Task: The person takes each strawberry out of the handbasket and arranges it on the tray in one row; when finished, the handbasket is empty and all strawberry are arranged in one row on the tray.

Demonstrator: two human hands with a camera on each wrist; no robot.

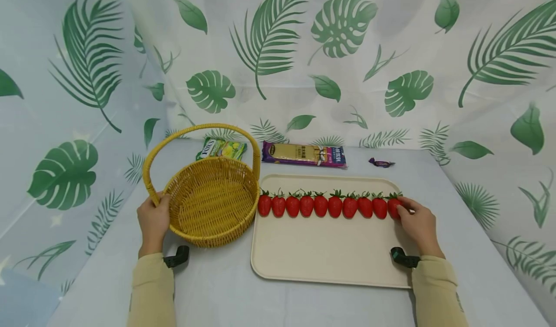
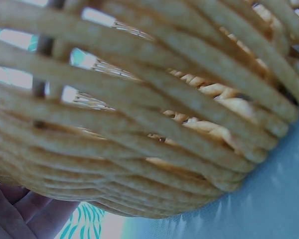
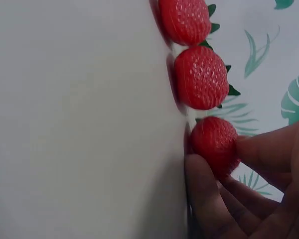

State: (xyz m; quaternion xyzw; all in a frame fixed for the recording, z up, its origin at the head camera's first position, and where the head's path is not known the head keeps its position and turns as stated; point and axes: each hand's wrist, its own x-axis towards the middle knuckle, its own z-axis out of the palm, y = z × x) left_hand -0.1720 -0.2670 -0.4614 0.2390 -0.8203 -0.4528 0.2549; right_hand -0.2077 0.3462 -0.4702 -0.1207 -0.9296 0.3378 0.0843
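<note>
My left hand (image 1: 154, 219) grips the yellow wicker basket (image 1: 214, 242) at its left side, where the tall handle meets the rim. Nothing lies inside the basket, which looks slightly tilted. In the left wrist view its woven wall (image 2: 114, 104) fills most of the picture, with a few fingers (image 2: 37, 216) below. At the right end of a row of strawberries (image 1: 306, 206) on the cream tray (image 1: 330, 254), my right hand (image 1: 420, 224) pinches the last strawberry (image 3: 215, 144) between thumb and fingers. The strawberries stand side by side, green leaves toward the back.
Behind the basket lies a green packet with yellow fruit pictures (image 1: 221, 149). A purple and gold pasta packet (image 1: 304, 154) sits behind the tray. Farther right is a small purple wrapped candy (image 1: 381, 163). Leaf-patterned cloth (image 1: 278, 52) rises at the back and sides.
</note>
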